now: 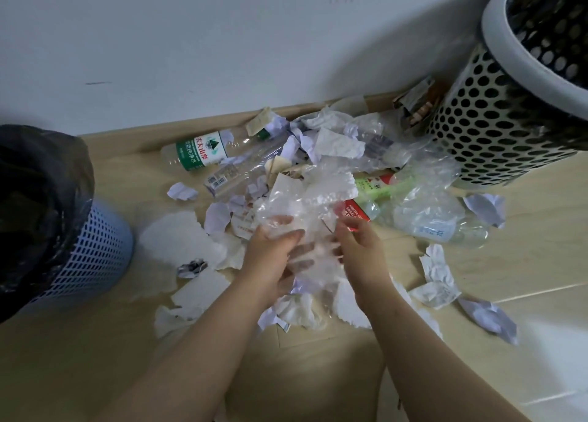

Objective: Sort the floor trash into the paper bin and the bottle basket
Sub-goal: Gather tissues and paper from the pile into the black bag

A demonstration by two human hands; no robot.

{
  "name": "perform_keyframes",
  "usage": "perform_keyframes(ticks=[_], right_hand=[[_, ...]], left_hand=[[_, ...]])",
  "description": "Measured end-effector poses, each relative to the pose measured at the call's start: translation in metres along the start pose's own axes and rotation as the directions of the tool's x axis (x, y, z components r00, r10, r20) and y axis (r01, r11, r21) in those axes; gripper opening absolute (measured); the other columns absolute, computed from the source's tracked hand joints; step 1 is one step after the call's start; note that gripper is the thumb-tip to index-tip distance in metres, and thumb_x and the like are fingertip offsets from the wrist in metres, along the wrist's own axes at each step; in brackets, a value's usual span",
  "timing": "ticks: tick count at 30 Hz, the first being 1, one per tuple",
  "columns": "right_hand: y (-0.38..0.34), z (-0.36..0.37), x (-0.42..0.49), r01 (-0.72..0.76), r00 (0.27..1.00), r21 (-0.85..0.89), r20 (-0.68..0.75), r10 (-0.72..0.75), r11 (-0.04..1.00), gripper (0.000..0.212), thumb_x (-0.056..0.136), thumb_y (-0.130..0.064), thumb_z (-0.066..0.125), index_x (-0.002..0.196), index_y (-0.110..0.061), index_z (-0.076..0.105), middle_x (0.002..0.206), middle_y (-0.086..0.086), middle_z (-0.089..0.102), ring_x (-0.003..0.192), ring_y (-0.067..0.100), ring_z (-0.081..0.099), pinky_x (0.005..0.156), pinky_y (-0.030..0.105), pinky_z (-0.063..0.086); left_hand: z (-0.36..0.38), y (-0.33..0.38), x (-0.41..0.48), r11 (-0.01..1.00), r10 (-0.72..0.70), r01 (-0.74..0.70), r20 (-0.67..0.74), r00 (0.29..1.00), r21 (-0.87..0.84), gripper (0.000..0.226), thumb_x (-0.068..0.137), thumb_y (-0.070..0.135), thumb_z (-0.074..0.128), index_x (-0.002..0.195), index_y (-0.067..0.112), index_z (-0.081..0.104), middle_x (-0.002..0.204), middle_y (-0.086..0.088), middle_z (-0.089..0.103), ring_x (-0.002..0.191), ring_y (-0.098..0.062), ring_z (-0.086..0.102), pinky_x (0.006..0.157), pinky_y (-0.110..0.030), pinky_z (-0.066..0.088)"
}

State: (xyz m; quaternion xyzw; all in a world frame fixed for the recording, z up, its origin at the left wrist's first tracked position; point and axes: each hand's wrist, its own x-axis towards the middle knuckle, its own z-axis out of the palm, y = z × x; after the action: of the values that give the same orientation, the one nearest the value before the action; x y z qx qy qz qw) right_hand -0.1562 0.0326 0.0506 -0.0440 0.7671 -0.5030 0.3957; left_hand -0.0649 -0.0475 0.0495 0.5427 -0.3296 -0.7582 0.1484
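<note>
We reach both bare forearms up from the bottom of the frame to the centre, palms turned inward toward each other. Our left hand curls its fingers round the lower end of a crumpled clear plastic film, and they show through it. Our right hand pinches the same film from the other side with bent fingers. The film runs lengthwise up the frame from the grip, and its loose end fans out above our fingertips over the trash pile.

Behind it a green-labelled bottle lies on its side, cap toward the upper right. Torn paper scraps lie on the wooden floor around our wrists. A blue lattice bin with a black liner stands at the left edge, and a white perforated basket stands at the upper right.
</note>
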Motion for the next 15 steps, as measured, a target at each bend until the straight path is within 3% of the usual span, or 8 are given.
perform_keyframes(ticks=[2, 4, 5, 8, 10, 12, 15], right_hand=[[0.002, -0.014, 0.007, 0.123, 0.939, -0.287, -0.276, -0.205, 0.95, 0.02, 0.094, -0.021, 0.051, 0.113, -0.019, 0.058, 0.108, -0.001, 0.061, 0.087, 0.012, 0.056, 0.068, 0.019, 0.041], [-0.001, -0.031, 0.018, 0.1, 0.819, -0.436, -0.475, -0.323, 0.894, 0.034, 0.09, -0.019, 0.056, 0.124, -0.021, 0.054, 0.137, 0.004, 0.046, 0.119, 0.023, 0.046, 0.091, 0.031, 0.037], [-0.002, -0.039, 0.024, 0.058, 0.799, -0.46, -0.51, -0.317, 0.886, 0.044, 0.087, -0.019, 0.058, 0.13, -0.024, 0.049, 0.147, 0.004, 0.033, 0.129, 0.027, 0.035, 0.101, 0.038, 0.031], [-0.002, -0.054, 0.046, -0.082, 0.885, -0.588, -0.414, -0.213, 0.804, 0.071, 0.083, -0.023, 0.062, 0.143, -0.039, 0.026, 0.158, 0.0, -0.002, 0.142, 0.03, 0.01, 0.111, 0.05, 0.017], [0.006, -0.062, 0.059, -0.12, 0.94, -0.678, -0.312, -0.136, 0.725, 0.075, 0.084, -0.019, 0.06, 0.144, -0.041, 0.021, 0.158, -0.002, -0.007, 0.143, 0.031, 0.005, 0.11, 0.052, 0.018], [0.017, -0.066, 0.066, -0.131, 0.963, -0.706, -0.257, -0.08, 0.696, 0.065, 0.085, -0.011, 0.056, 0.141, -0.035, 0.033, 0.158, 0.0, 0.003, 0.141, 0.031, 0.013, 0.108, 0.05, 0.024], [0.034, -0.067, 0.064, -0.062, 0.953, -0.654, -0.264, -0.151, 0.754, 0.04, 0.087, -0.002, 0.05, 0.125, -0.014, 0.056, 0.15, 0.007, 0.031, 0.133, 0.028, 0.034, 0.099, 0.034, 0.034]], left_hand=[[-0.003, 0.004, 0.004, 0.999, 0.024, -0.028, -0.116, 0.993, -0.032, 0.023, 0.09, -0.003, 0.055, 0.09, 0.02, 0.052, 0.084, -0.004, 0.065, 0.05, -0.009, 0.065, 0.044, -0.022, 0.047], [-0.008, 0.006, 0.009, 0.999, 0.032, -0.033, -0.204, 0.978, 0.001, 0.026, 0.09, -0.003, 0.054, 0.088, 0.023, 0.052, 0.08, -0.001, 0.064, 0.045, -0.01, 0.056, 0.043, -0.02, 0.032], [-0.011, 0.006, 0.012, 1.0, 0.027, -0.026, -0.234, 0.972, 0.007, 0.027, 0.089, -0.003, 0.054, 0.087, 0.023, 0.052, 0.079, -0.002, 0.063, 0.045, -0.013, 0.05, 0.045, -0.022, 0.029], [-0.015, 0.008, 0.017, 1.0, -0.002, 0.002, -0.287, 0.958, -0.001, 0.031, 0.087, -0.007, 0.045, 0.075, 0.02, 0.053, 0.069, -0.002, 0.059, 0.044, -0.013, 0.041, 0.047, -0.022, 0.027], [-0.014, 0.01, 0.016, 1.0, -0.023, 0.024, -0.301, 0.953, -0.002, 0.031, 0.088, -0.006, 0.039, 0.072, 0.018, 0.052, 0.062, 0.0, 0.055, 0.038, -0.011, 0.038, 0.045, -0.02, 0.028], [-0.013, 0.011, 0.017, 0.999, -0.052, 0.049, -0.307, 0.95, -0.019, 0.031, 0.085, -0.002, 0.037, 0.065, 0.018, 0.051, 0.053, 0.003, 0.048, 0.044, -0.013, 0.036, 0.047, -0.023, 0.027], [-0.014, 0.012, 0.019, 0.996, -0.091, 0.08, -0.317, 0.944, -0.049, 0.025, 0.084, 0.015, 0.047, 0.059, 0.019, 0.048, 0.055, 0.004, 0.045, 0.054, -0.014, 0.038, 0.054, -0.026, 0.03]])
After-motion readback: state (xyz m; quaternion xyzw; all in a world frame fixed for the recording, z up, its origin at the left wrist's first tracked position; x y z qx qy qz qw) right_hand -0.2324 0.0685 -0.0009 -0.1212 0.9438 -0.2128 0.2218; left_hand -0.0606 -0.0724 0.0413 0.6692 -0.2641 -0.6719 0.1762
